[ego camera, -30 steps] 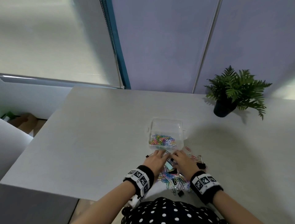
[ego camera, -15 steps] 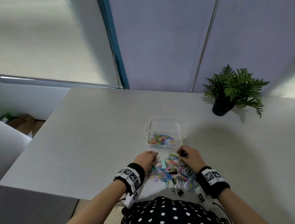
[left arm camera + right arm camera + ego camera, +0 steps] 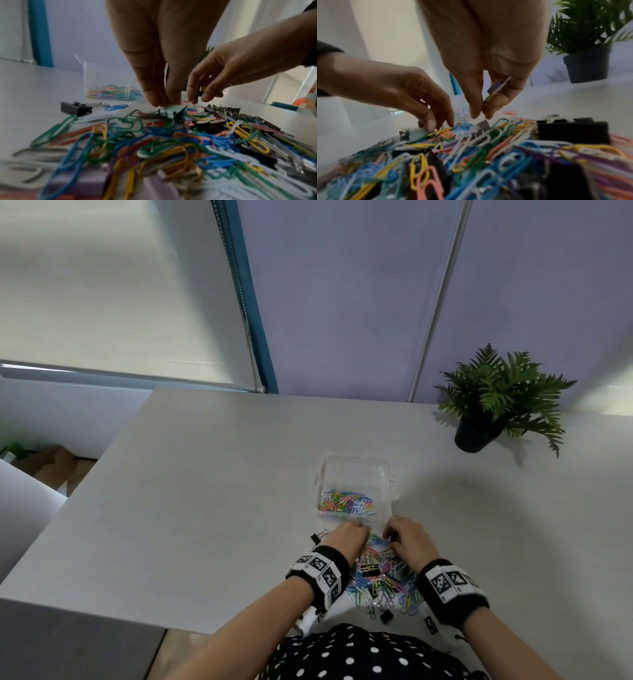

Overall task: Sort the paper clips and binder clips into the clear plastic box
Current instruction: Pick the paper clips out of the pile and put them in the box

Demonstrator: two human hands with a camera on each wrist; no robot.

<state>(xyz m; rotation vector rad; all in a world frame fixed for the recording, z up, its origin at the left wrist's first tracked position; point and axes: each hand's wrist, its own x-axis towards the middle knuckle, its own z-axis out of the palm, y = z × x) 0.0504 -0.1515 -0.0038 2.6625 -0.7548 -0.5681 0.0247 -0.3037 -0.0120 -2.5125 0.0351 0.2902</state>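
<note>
A tangled heap of glossy, plastic-coated wire paper clips (image 3: 380, 577) in many colours, mixed with folded-metal binder clips (image 3: 75, 108), lies at the near edge of the matte pale tabletop (image 3: 205, 491). Just beyond it stands the clear plastic box (image 3: 356, 474), rectangular, coloured clips in its near part. Left hand (image 3: 346, 539) fingers (image 3: 154, 94) pinch a mint-green binder clip (image 3: 173, 110) atop the heap. Right hand (image 3: 409, 537) grips a lilac binder clip (image 3: 497, 86) above it. Wristbands (image 3: 322, 571) carry square black-and-white markers; no readable writing
</note>
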